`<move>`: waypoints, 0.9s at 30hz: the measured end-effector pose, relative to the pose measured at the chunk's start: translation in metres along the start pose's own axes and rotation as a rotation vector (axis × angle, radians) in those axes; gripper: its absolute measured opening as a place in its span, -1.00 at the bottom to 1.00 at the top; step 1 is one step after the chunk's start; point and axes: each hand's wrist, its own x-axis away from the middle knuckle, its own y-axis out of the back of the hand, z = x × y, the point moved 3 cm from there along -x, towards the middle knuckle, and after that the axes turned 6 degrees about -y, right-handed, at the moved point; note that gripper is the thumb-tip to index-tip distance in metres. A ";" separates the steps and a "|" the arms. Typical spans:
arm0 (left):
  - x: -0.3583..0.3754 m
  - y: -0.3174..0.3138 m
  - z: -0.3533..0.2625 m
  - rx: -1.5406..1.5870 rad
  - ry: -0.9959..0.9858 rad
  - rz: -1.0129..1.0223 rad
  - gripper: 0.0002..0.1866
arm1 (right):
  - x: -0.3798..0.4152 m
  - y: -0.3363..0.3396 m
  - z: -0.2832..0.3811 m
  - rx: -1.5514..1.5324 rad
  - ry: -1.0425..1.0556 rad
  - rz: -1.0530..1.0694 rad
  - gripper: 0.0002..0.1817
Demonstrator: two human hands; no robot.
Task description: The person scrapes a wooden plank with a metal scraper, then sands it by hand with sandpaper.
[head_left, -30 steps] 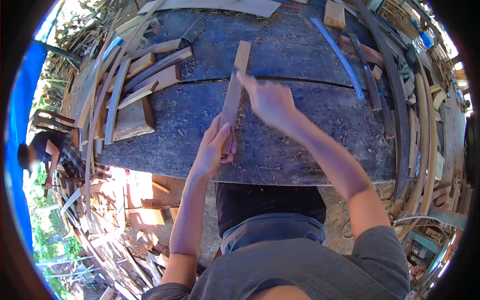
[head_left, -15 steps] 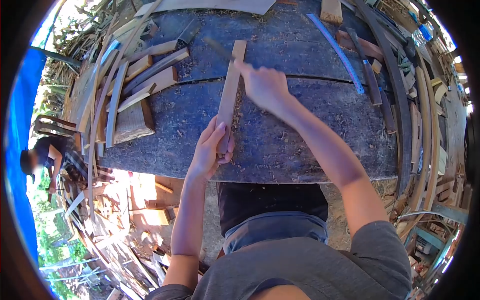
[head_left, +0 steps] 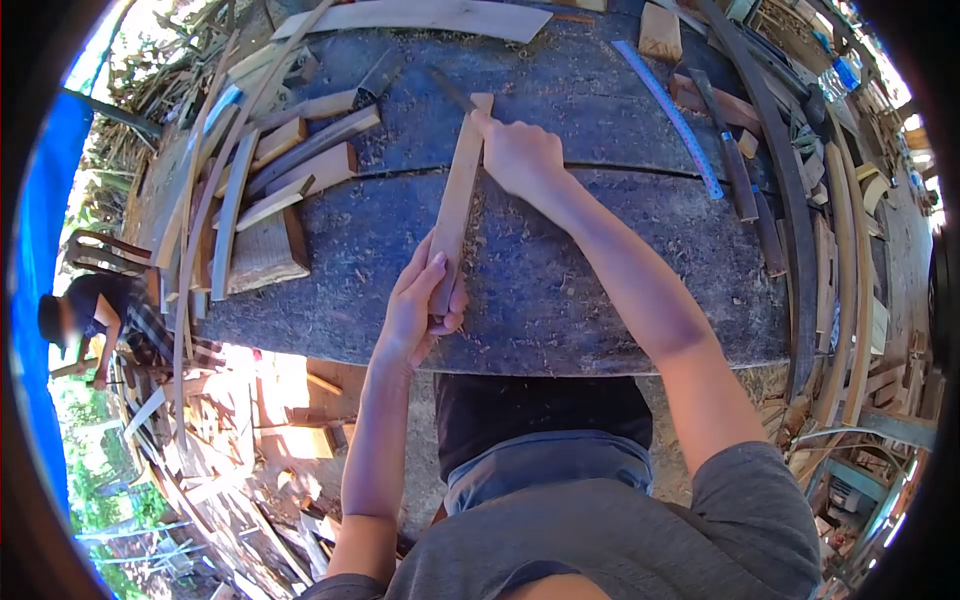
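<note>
A flat wooden strip (head_left: 460, 190) points away from me above the dark worktable (head_left: 600, 270). My left hand (head_left: 425, 300) is wrapped round its near end, thumb on top. Near the strip's far end, my right hand (head_left: 522, 155) is closed round the handle of a knife-like tool, the handle mostly hidden in the fist. The tool's dark, thin blade (head_left: 452, 90) crosses the strip's far end and sticks out to the left. Small shavings lie on the table around the strip.
Wood offcuts (head_left: 320, 165) are piled at the left. A blue ruler (head_left: 668, 115), a handled tool (head_left: 738, 175) and long wooden strips (head_left: 845, 270) lie at the right. A pale board (head_left: 420, 18) lies at the far edge. Another person (head_left: 105, 315) sits at the far left.
My right hand has shifted slightly left and toward me along the strip, and the blade is less blurred. The seated person's arms have moved, and a wooden piece now shows by their hands.
</note>
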 end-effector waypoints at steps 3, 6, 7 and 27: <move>0.001 0.001 -0.004 -0.006 -0.013 -0.019 -0.44 | -0.003 0.001 0.002 -0.015 -0.017 -0.049 -0.47; -0.001 0.002 -0.003 0.015 -0.022 -0.018 -0.43 | 0.068 0.006 0.012 -0.011 0.065 0.066 -0.45; 0.000 0.003 -0.002 0.018 -0.010 -0.032 -0.43 | 0.089 0.008 0.017 0.005 0.098 0.104 -0.44; 0.000 0.004 -0.004 0.021 -0.025 -0.026 -0.43 | -0.006 0.014 -0.011 -0.023 -0.072 0.072 -0.50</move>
